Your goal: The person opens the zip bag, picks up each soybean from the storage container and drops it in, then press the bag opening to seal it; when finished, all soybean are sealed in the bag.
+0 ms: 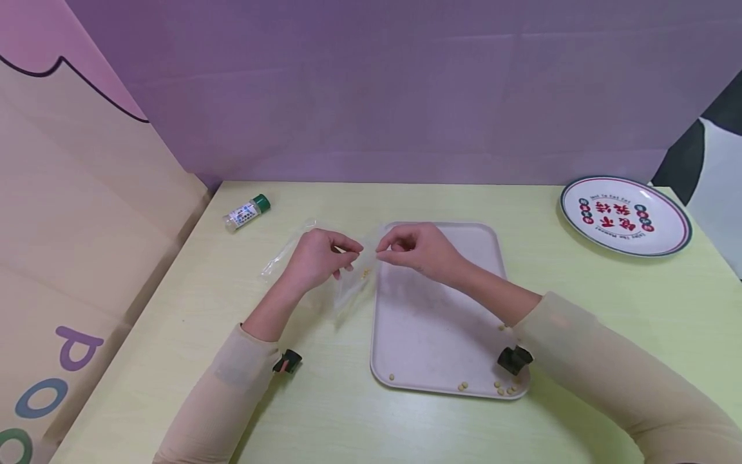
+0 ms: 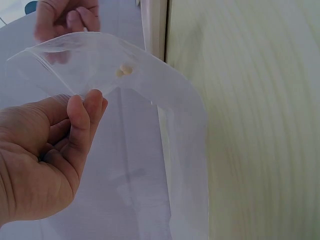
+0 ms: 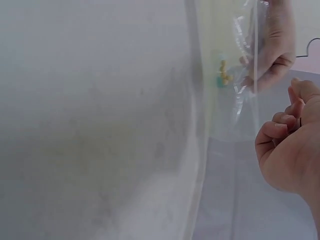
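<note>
Basically, a limp clear plastic bag (image 1: 348, 293) with small yellowish pieces (image 1: 365, 273) inside hangs by the left edge of the pale rectangular tray (image 1: 429, 348). Left hand (image 1: 315, 259) pinches its film; right hand (image 1: 422, 250) bunches fingertips nearby, can't tell on what. Probably light, slick, floppy: hold the rim.

head: table (image 1: 324, 425) viewed from above, forward-down | left wrist, right wrist: clear bag (image 1: 351, 283) viewed close, from opposite sides | bag shared by all
</note>
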`<state>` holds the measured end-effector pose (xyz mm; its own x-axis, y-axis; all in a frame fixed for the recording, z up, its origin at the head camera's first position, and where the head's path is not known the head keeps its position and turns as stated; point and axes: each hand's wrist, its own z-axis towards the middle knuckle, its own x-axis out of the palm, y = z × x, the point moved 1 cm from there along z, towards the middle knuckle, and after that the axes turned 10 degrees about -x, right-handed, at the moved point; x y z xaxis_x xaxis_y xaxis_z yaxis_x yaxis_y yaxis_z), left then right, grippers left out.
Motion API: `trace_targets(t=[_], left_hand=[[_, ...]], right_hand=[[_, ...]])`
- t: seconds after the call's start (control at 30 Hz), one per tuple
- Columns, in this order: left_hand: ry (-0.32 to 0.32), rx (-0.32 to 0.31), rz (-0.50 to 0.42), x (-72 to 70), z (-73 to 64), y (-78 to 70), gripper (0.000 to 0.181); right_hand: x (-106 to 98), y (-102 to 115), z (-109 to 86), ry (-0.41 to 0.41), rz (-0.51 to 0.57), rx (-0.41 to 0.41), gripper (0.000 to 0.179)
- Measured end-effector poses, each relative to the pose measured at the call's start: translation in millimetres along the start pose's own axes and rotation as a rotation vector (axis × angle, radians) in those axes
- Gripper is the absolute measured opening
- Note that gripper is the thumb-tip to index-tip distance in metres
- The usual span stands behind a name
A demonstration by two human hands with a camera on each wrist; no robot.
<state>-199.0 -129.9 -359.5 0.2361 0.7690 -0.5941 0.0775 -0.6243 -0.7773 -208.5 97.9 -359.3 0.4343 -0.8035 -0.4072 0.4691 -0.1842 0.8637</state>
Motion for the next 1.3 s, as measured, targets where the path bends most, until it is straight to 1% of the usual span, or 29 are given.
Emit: trace_targets(t=[0.13, 0.23, 0.37, 0.5, 0.63, 0.83, 1.07, 1.2, 1.3], left_hand=[[-0.001, 0.003, -0.005, -0.2, -0.7, -0.5, 0.016], [0.001, 0.002, -0.004, -0.1, -0.9, -0.3, 0.016], [0.002, -0.003, 0.0, 0.3, -0.8, -0.1, 0.017], [0.002, 0.004, -0.008, 0.0, -1.0, -0.1, 0.017], [-0.002, 0.014, -0.02, -0.4, -1.5, 0.1, 0.017], [0.002, 0.013, -0.017, 0.7, -1.3, 0.7, 0.017], [0.003, 0.007, -0.015, 1.4, -2.8, -0.7, 0.017], [-0.001, 0.008, -0.015, 1.4, -3.3, -0.6, 0.017], [0.0, 0.007, -0.013, 1.4, -3.9, -0.8, 0.017]], right_hand=[[-3, 10, -7.3, -0.02, 0.009, -0.008, 0.007], [-3, 16, -14.6, -0.023, 0.009, 0.002, 0.006], [0, 21, -26.4, -0.018, 0.015, 0.028, 0.004], [7, 24, -37.6, 0.001, 0.052, 0.043, 0.004], [17, 24, -47.6, 0.048, 0.098, 0.055, 0.004], [32, 21, -62.2, 0.121, 0.158, 0.077, 0.004], [44, 13, -75.2, 0.22, 0.18, 0.077, 0.005], [51, 8, -79.9, 0.279, 0.181, 0.089, 0.007], [54, 4, -82.9, 0.323, 0.172, 0.115, 0.005]])
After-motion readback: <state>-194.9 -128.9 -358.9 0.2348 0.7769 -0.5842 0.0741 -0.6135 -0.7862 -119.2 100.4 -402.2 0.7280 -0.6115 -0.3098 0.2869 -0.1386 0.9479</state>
